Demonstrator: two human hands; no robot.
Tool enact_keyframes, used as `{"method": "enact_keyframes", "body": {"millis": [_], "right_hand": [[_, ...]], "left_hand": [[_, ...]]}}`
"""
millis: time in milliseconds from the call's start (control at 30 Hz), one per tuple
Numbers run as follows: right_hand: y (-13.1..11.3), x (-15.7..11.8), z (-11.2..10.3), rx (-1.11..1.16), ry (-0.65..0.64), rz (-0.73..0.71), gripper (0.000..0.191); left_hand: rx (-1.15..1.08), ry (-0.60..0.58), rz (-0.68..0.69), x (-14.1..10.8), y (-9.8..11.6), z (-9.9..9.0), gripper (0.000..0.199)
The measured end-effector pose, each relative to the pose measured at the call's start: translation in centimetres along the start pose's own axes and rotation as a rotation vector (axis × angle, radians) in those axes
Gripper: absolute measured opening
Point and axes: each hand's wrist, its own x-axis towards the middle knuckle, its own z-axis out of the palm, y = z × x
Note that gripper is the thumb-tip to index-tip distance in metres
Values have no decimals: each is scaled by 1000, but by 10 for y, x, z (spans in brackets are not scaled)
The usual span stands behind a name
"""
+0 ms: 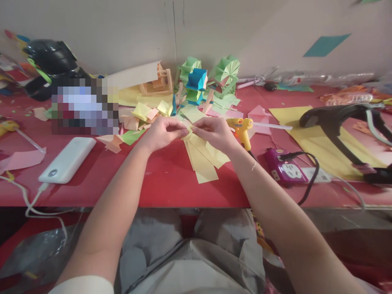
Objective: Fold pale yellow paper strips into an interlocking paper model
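Observation:
My left hand (167,132) and my right hand (212,132) meet near the middle of the red table, thumbs and fingers pinched together. Between them is a small piece of pale yellow paper (189,130), mostly covered by the fingertips. Pale yellow paper strips (206,168) fan out just below. Folded yellow paper pieces (142,111) lie beyond my left hand. Behind both hands stand green folded paper shapes (227,70) and a blue one (197,79). A yellow glue gun (243,132) rests right beside my right hand.
At left are a white power bank (67,160) with a cable and a black object (50,57). A purple power socket (284,167) with a black cord sits at right, near a yellow sheet (333,153) under a black head strap (332,134). The table's front edge (196,206) runs below.

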Motion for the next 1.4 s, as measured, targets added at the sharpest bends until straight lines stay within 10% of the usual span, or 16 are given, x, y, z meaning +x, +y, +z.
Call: {"method": "enact_keyframes", "body": {"millis": [1100, 1400], "right_hand": [[-11, -3, -3, -39, -90, 52, 60], [0, 1, -2, 111, 93, 46, 54]], "left_hand": [[57, -83, -9, -2, -6, -6, 32], [-115, 25, 46, -1, 3, -3, 38]]}}
